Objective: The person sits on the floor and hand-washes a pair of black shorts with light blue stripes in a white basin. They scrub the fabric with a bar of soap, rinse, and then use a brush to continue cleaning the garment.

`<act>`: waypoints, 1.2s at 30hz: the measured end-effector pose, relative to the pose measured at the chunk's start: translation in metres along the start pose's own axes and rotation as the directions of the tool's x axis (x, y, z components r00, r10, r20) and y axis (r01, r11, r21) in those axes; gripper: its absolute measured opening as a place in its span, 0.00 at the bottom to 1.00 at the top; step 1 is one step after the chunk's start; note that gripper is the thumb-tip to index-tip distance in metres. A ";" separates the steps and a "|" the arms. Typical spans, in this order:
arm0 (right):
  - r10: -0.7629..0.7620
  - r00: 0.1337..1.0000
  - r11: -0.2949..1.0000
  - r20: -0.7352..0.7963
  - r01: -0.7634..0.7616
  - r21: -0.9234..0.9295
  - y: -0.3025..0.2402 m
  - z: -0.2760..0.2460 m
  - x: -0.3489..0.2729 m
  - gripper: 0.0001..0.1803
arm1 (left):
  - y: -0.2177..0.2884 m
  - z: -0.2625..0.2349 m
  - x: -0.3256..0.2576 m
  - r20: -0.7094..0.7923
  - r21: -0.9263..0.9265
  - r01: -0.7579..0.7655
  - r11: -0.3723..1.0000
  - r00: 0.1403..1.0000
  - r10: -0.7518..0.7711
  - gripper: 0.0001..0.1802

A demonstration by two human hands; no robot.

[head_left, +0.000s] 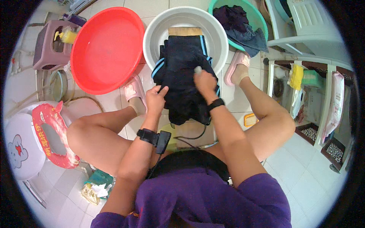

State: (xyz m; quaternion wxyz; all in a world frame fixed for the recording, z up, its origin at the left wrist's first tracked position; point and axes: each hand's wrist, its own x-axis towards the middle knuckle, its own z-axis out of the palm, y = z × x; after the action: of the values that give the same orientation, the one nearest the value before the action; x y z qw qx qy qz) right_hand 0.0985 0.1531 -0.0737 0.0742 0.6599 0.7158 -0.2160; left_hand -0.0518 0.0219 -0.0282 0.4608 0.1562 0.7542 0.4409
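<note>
A black garment with light-blue stripes lies draped over a wooden board, which leans in a white basin in front of me. The cloth hangs past the near rim towards my lap. At its left edge, my left hand is closed, pinching the fabric between thumb and fingers. My right hand rests over the right part of the garment. Its fingers are wrapped round a small whitish piece, whose end sticks out above them; its kind is unclear. Most of the board is hidden under the cloth.
Left of the white basin is a red basin; at the far right, a green basin holds dark clothes. A mauve stool with a yellow pump bottle stands far left. Shelves line the right side.
</note>
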 end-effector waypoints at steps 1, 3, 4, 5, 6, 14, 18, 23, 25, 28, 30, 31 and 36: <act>-0.038 0.998 0.998 -0.044 0.036 -0.053 0.017 -0.004 0.008 0.15 | 0.002 0.001 -0.001 -0.017 -0.016 0.009 1.000 1.000 -0.009 0.09; -0.002 0.998 0.993 -0.058 -0.005 -0.117 0.042 -0.019 0.020 0.14 | 0.006 0.002 0.001 0.055 -0.106 0.070 0.992 0.996 -0.064 0.09; 0.031 0.996 0.996 -0.081 -0.038 -0.081 0.045 -0.026 0.021 0.16 | 0.007 0.003 0.002 0.060 -0.130 0.077 0.988 0.996 -0.070 0.09; 0.002 0.987 1.000 -0.159 0.002 0.022 0.042 -0.029 0.016 0.17 | 0.008 0.003 0.003 0.074 -0.151 0.103 0.983 0.993 -0.092 0.09; -0.003 0.979 0.994 -0.202 0.026 0.110 0.033 -0.030 0.008 0.18 | 0.008 0.004 0.005 0.062 -0.167 0.121 0.978 0.992 -0.112 0.10; 0.010 0.999 0.994 -0.033 -0.007 0.107 0.006 0.019 -0.060 0.19 | 0.010 -0.002 0.017 0.005 -0.286 0.130 0.949 0.991 -0.135 0.08; 0.242 0.970 0.969 0.023 -0.243 0.033 0.067 -0.011 -0.041 0.20 | 0.016 0.002 0.020 0.081 -0.331 0.060 0.942 0.996 -0.034 0.06; -0.001 0.995 0.970 -0.095 0.024 0.242 0.008 -0.003 -0.062 0.19 | 0.024 0.005 0.021 0.252 -0.416 0.176 0.892 0.965 -0.073 0.05; -0.117 0.993 0.967 -0.012 0.117 0.227 -0.007 0.008 -0.075 0.19 | 0.023 0.003 0.022 0.153 -0.484 0.147 0.863 0.985 -0.082 0.04; 0.104 0.990 0.980 0.091 -0.118 0.161 0.019 0.010 -0.079 0.18 | 0.019 0.001 0.028 0.122 -0.552 0.144 0.821 0.988 -0.091 0.06; 0.244 0.965 0.947 0.096 -0.259 0.191 0.061 -0.005 -0.080 0.18 | 0.018 0.000 0.030 0.069 -0.576 0.121 0.808 0.993 -0.099 0.07; 0.248 0.958 0.962 0.146 -0.262 0.084 0.076 -0.012 -0.079 0.18 | 0.019 0.003 0.032 0.092 -0.595 0.146 0.791 0.989 -0.114 0.08; 0.186 0.982 0.894 0.022 -0.179 0.410 0.067 -0.020 -0.068 0.24 | 0.022 0.011 0.026 0.062 0.121 -0.109 0.987 0.993 0.102 0.20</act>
State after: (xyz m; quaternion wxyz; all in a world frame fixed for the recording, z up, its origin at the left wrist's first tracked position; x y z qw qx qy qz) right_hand 0.1757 0.1014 -0.0429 -0.0525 0.7267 0.5902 -0.3476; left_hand -0.0599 0.0565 -0.0267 0.4469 0.2365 0.7578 0.4123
